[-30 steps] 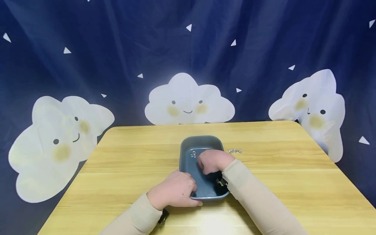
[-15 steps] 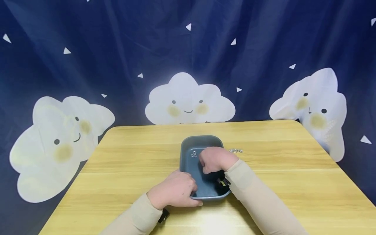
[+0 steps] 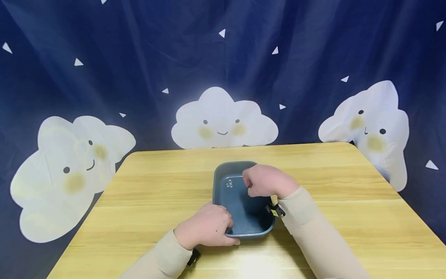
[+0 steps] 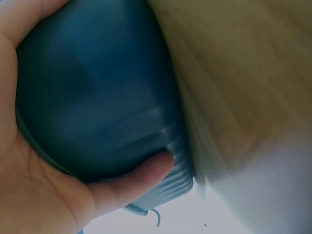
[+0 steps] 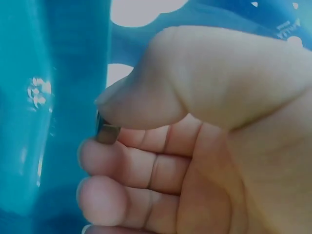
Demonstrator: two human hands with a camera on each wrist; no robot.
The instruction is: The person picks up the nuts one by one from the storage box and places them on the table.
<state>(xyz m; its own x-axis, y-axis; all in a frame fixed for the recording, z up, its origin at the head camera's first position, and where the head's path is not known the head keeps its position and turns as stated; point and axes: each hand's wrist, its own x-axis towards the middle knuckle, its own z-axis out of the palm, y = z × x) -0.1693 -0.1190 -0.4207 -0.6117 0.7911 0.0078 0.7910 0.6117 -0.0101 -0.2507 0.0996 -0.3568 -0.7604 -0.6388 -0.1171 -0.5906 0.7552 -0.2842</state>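
Observation:
A blue-grey rectangular tray stands on the table. My left hand grips its near left corner, with fingers over the rim and the thumb along the outer wall. Above the tray's right side is my right hand. Its thumb and index finger pinch a small metal nut, seen edge-on in the right wrist view. Several small shiny nuts lie together on the tray floor toward the far left; they also show as a bright nut cluster beyond the fingers.
The wooden table extends around the tray on all sides. A dark blue curtain with white clouds hangs behind its far edge. A small black wrist camera sits under the right cuff, over the tray's right wall.
My right hand has risen and shifted right and away from me, toward the tray's right rim. It now covers the small row of nuts on the table. My left hand keeps its place.

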